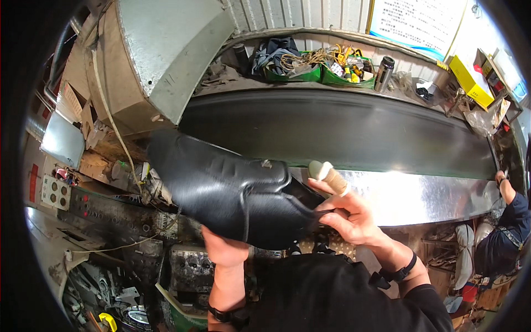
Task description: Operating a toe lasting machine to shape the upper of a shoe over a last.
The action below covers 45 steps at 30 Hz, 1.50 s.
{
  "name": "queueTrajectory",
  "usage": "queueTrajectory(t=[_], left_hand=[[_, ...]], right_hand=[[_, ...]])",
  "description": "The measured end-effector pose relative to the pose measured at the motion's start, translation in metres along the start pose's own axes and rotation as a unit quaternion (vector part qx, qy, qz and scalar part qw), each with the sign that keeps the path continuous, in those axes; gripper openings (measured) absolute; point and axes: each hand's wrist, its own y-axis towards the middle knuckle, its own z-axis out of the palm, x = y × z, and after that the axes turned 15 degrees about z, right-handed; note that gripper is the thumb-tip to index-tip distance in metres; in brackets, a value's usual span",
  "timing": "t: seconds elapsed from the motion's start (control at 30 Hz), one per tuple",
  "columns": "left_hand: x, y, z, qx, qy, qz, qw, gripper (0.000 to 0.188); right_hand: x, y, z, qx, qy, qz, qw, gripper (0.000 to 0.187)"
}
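Black glossy leather shoe point(221, 191) is held in front of the long, dark conveyor belt point(343, 133). The right hand point(353, 220) pinches its rim point(313, 209); I cannot tell the left hand's point(225, 247) hold beneath. A slackened pinch could let it drop.

Glare whitens the metal ledge point(412, 196), blur softens the black leather piece point(213, 188), and outer lines bow

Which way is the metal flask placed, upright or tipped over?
Upright: the flask stands on end beside a green basket, its dark lid uppermost.
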Motion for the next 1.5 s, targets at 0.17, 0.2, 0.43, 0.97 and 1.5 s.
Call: queueTrajectory(t=[0.17,0.2,0.43,0.97,1.5], left_hand=[[0.025,0.003,-0.013,-0.083,0.119,-0.061,0.988,0.055],[0.025,-0.001,-0.014,-0.024,0.129,-0.111,0.985,0.048],[0.031,-0.006,0.011,0.066,0.208,-0.180,0.959,0.017],[0.054,-0.009,0.015,0.066,0.156,-0.197,0.966,0.041],[0.039,-0.015,-0.008,0.026,0.250,-0.124,0.960,0.036]], right_hand=[[-0.002,0.005,-0.014,0.047,0.116,0.017,0.992,0.078],[-0.006,0.006,-0.016,0.062,0.176,0.024,0.982,0.080],[-0.015,0.012,-0.023,0.033,0.300,0.067,0.951,0.089],[-0.037,0.010,-0.026,-0.026,0.366,0.120,0.923,0.071],[-0.170,-0.025,-0.082,-0.201,-0.362,0.339,0.845,0.117]])
